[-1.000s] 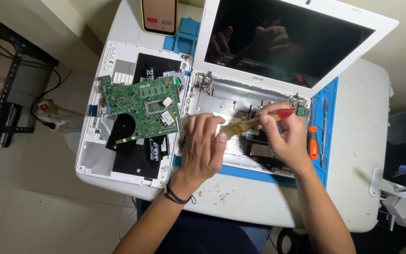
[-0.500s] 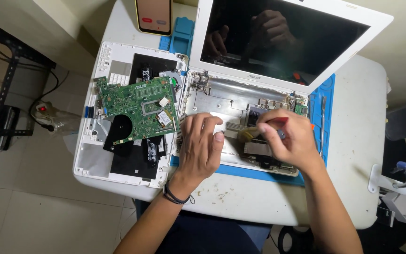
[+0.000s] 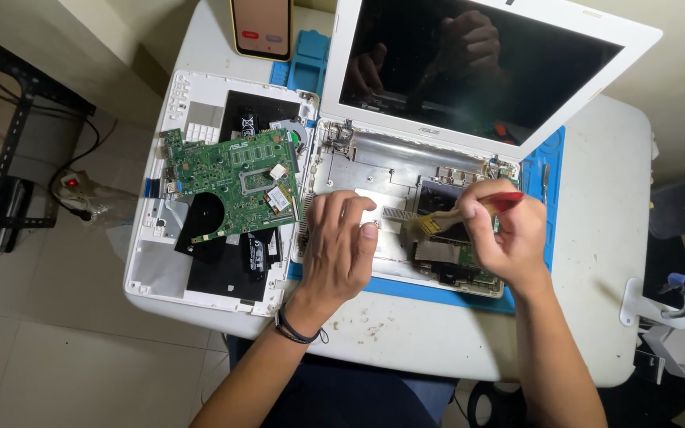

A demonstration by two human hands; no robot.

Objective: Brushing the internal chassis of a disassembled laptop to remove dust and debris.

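A white laptop lies opened up on a blue mat [image 3: 552, 162], its dark screen [image 3: 477, 71] tilted back and its bare base chassis [image 3: 358, 170] exposed. My left hand [image 3: 341, 247] rests flat on the chassis, fingers spread. My right hand [image 3: 505, 230] grips a small brush [image 3: 457, 212] with a red handle; its pale bristles touch the inside of the chassis near a dark pad. To the left, a green circuit board [image 3: 235, 182] lies on the removed white bottom cover [image 3: 152, 261].
A phone [image 3: 262, 28] in a yellow case stands at the table's far edge beside a blue tray [image 3: 309, 63]. A thin tool [image 3: 545, 182] lies on the mat's right side. The white table [image 3: 604, 261] ends close to my body. A power strip [image 3: 73, 186] sits on the floor at left.
My right hand with the brush has shifted slightly left and down across the chassis. My left hand stays pressed on the chassis. The orange-handled tool seen earlier on the mat is hidden now.
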